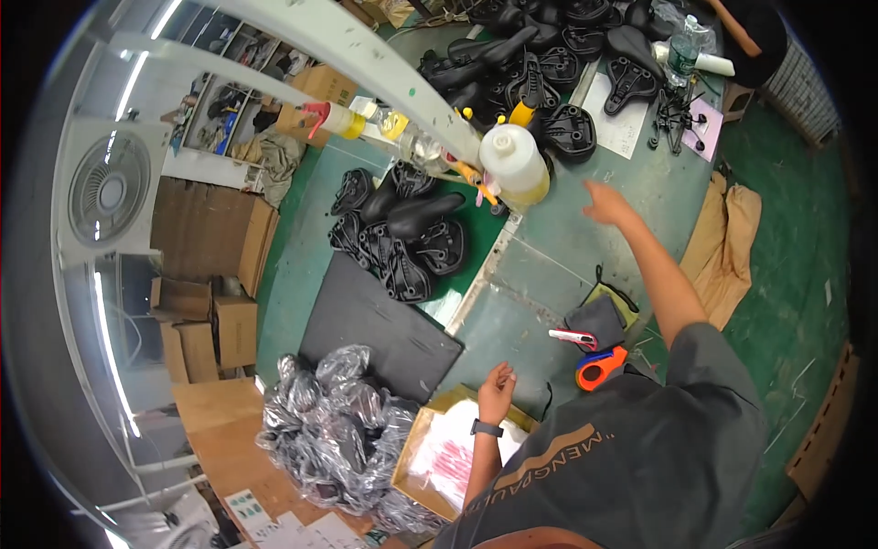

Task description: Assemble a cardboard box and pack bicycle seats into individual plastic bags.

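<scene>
My right hand (606, 203) is stretched out over the green worktable (540, 274), holding nothing. Its fingers are apart and point toward the white plastic bottle (512, 165) with yellowish liquid. My left hand (496, 392), with a dark watch on the wrist, hovers by an open cardboard box (416, 448) holding white and pink bits. Its fingers are loosely bent with nothing visible in them. Black bicycle saddles (412, 229) lie grouped left of the bottle, and a larger pile of saddles (530, 78) covers the far end.
Near my body lie a red-and-white box cutter (573, 338), an orange tape dispenser (601, 368) and a grey cloth (596, 320). Plastic-wrapped saddles (338, 430) are heaped at left beside a black mat (366, 325). A white beam (393, 64) crosses above. Another person's arm (739, 29) shows at far right.
</scene>
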{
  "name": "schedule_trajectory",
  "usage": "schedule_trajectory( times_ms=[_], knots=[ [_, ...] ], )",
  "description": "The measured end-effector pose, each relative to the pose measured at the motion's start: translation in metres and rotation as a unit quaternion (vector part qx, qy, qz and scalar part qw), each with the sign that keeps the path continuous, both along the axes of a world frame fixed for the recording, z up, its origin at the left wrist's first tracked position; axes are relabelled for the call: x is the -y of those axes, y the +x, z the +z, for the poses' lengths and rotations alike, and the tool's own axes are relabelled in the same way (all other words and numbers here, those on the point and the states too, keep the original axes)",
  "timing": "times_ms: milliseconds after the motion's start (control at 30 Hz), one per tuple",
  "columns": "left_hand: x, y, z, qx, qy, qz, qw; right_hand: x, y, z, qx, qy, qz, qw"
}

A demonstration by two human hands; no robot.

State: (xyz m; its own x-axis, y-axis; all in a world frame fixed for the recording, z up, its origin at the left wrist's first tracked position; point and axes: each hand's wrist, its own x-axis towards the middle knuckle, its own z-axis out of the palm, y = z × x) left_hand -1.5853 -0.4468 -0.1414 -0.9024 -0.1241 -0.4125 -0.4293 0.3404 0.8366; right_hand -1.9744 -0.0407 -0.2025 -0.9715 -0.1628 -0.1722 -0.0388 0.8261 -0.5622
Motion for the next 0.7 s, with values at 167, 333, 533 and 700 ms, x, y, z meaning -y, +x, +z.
schedule_trajectory(
  times_ms=[167, 333, 533, 700],
  knots=[
    [0.018, -0.066, 0.012, 0.019, -0.101, 0.004, 0.995, 0.027, -0.138, 0.004, -0.176, 0.078, -0.021, 0.981],
    [0.057, -0.187, 0.007, -0.071, -0.284, -0.014, 0.956, 0.012, -0.185, -0.048, -0.138, 0.232, -0.014, 0.963],
    [0.085, -0.373, 0.042, -0.220, -0.511, -0.084, 0.826, 0.047, -0.099, -0.040, -0.143, 0.160, -0.050, 0.976],
    [0.077, -0.483, 0.036, -0.031, -0.561, -0.273, 0.781, 0.043, 0.005, -0.012, 0.036, -0.057, -0.072, 0.995]
  ],
)
